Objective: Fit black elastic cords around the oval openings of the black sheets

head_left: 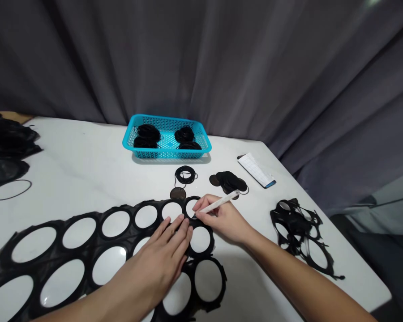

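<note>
A black rubbery sheet [99, 243] with rows of large round holes lies across the front of the table. Flat on it, fingers stretched out, rests my left hand [164, 252]. My right hand [221, 219] is closed round a slim white pen-shaped tool [220, 202], whose tip points down at the rim of a hole near the sheet's upper right corner. Whether the tip is a blade or a nib I cannot make out. Just beyond the sheet are a coil of thin black rings [185, 175] and a dark round disc [177, 193].
A blue basket [168, 153] holding black ring bundles stands at the back. Dark discs [229, 181] lie in a pile right of centre, near a white paper pad [255, 169]. Tangled black scraps [295, 228] lie at right, dark sheets [6, 138] and a loose ring [11, 198] at left.
</note>
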The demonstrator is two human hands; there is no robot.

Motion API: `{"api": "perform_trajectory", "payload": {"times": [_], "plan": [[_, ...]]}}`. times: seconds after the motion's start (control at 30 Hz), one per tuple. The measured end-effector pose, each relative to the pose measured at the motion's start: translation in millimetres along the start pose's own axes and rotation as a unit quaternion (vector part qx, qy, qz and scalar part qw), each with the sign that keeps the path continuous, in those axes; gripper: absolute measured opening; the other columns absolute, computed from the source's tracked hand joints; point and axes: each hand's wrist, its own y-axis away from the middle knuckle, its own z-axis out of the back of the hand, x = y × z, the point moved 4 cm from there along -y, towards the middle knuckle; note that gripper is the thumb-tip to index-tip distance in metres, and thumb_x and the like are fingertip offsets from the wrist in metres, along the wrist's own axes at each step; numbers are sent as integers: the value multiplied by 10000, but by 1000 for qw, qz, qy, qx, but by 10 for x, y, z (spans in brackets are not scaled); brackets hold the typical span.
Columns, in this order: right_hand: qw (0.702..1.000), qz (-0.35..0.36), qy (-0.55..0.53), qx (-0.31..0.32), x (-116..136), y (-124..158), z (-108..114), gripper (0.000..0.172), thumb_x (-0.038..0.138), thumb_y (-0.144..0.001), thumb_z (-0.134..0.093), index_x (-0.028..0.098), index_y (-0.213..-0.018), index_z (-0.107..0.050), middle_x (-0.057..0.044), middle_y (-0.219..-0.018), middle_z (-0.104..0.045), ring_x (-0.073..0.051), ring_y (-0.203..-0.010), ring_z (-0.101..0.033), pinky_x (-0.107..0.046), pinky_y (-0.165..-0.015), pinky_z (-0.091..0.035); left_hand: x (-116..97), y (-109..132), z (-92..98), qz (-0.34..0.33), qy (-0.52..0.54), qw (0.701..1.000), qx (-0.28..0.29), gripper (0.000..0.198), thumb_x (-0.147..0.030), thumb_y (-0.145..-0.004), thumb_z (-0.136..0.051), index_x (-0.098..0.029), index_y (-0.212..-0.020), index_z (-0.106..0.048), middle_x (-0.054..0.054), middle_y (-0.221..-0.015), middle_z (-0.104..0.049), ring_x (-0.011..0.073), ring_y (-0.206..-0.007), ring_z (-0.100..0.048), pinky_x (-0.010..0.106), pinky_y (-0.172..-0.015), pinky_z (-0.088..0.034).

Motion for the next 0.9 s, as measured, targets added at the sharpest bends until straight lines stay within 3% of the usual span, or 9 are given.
{"api": "perform_trajectory", "payload": {"times": [0.27,0.6,0.9], "plan": [[1000,-3,7,2,-10,-14,6,141,241,-842,-657,203,-753,-554,-44,-958,-656,-191,-913,-614,-328,-807,-457,11,-46,69,-4,23,1000,16,540,-127,-926,-444,-169,-1465,-439,144,-1461,-535,323,-1383,-465,501,-1179,-289],[1000,5,14,3,-36,-21,6,145,224,-836,-655,203,-749,-541,-37,-952,-650,-191,-908,-618,-328,-796,-464,-96,-99,173,-47,-146,988,-5,430,-126,-976,-362,-78,-1382,-494,152,-1375,-603,268,-1373,-480,432,-1195,-246],[997,51,62,3,22,2,18,181,179,-848,-635,209,-723,-509,-29,-933,-634,-186,-925,-635,-306,-787,-484,-96,-87,166,-54,-154,986,15,436,-148,-982,-389,-90,-1402,-494,144,-1427,-565,275,-1394,-450,449,-1204,-220]]}}
